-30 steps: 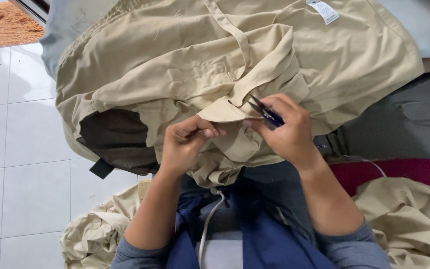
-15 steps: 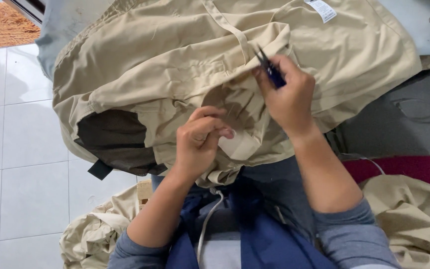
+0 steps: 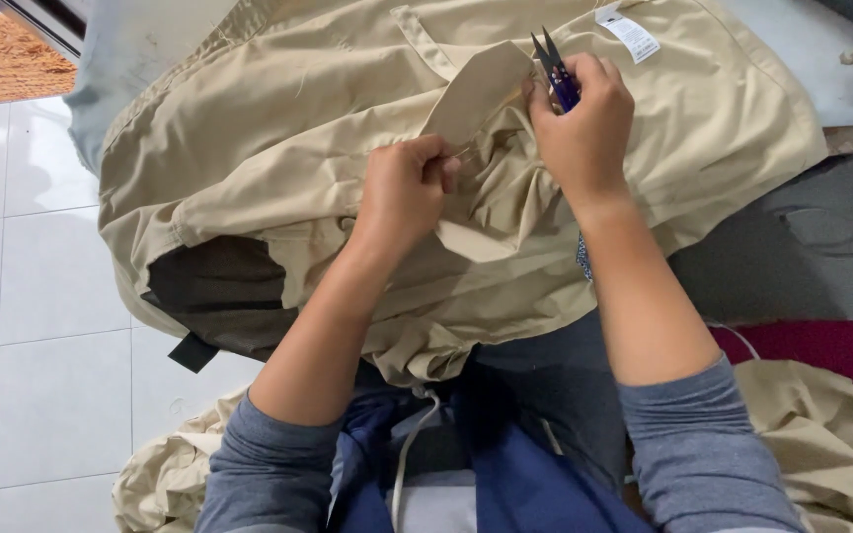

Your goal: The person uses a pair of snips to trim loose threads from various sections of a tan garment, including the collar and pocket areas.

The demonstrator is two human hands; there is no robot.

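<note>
The right hand (image 3: 584, 123) is closed around a small pair of blue-handled thread snips (image 3: 555, 71); only the dark pointed blades and a strip of the handle show above the fingers, the rest is buried in the fist. The blades point up and away, just beside the raised edge of a beige fabric flap (image 3: 481, 89). The left hand (image 3: 402, 192) is curled shut, pinching that flap lower down; its fingertips are tucked into the folds and cannot be seen.

Both hands work on a large beige cotton garment (image 3: 278, 128) spread over the person's lap and onto a grey bench (image 3: 140, 44), whose top is mostly covered. A white sewn-in label (image 3: 629, 32) lies on the cloth near the right hand. A dark brown inner lining (image 3: 219, 286) shows at the garment's left opening, with a black strap end (image 3: 193, 351) hanging below it.

Further out lie more crumpled beige cloth (image 3: 821, 444) and a magenta fabric piece (image 3: 812, 345) at the right, white floor tiles (image 3: 32, 296) at the left, and an orange woven mat (image 3: 7, 59), cut off by the frame.
</note>
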